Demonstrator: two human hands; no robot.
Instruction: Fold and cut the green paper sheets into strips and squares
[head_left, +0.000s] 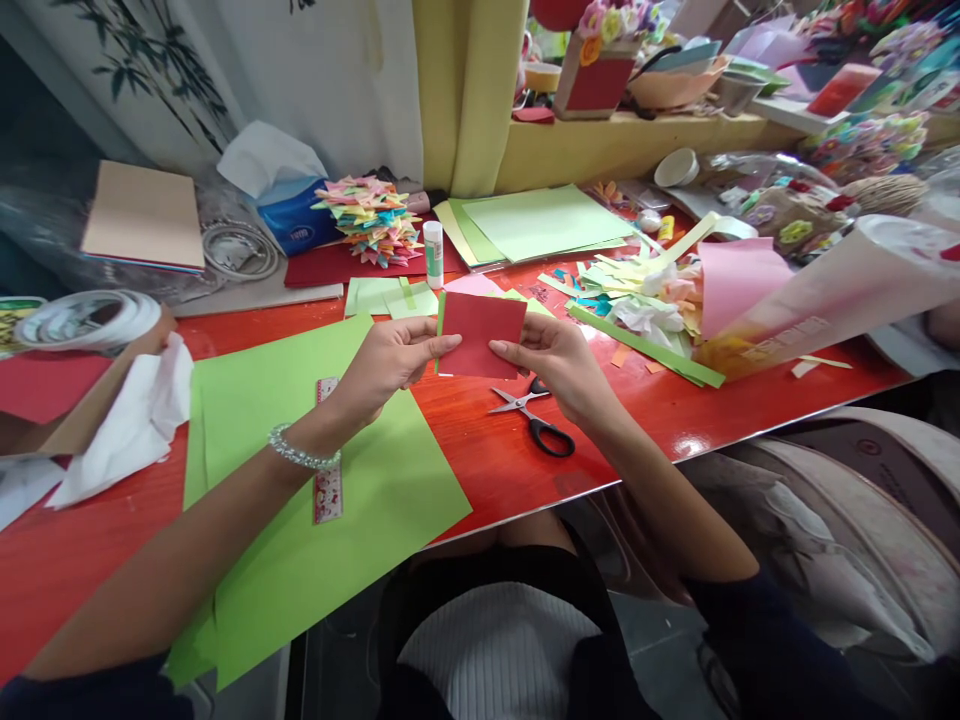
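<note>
The left hand (396, 358) and right hand (556, 358) pinch opposite edges of a red card (486, 332) above the table (461, 430). It looks already cut; scissors (520, 404) lie free nearby, green sheets (292, 590) appear untrimmed. What else is left doesn't show.

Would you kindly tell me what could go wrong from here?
The open, black-handled metal scissors lie near the right hand, which might brush the blades. The large bright-green paper sheets overhang the edge of the glossy red table and could slide off, taking the flat patterned ruler along.
</note>
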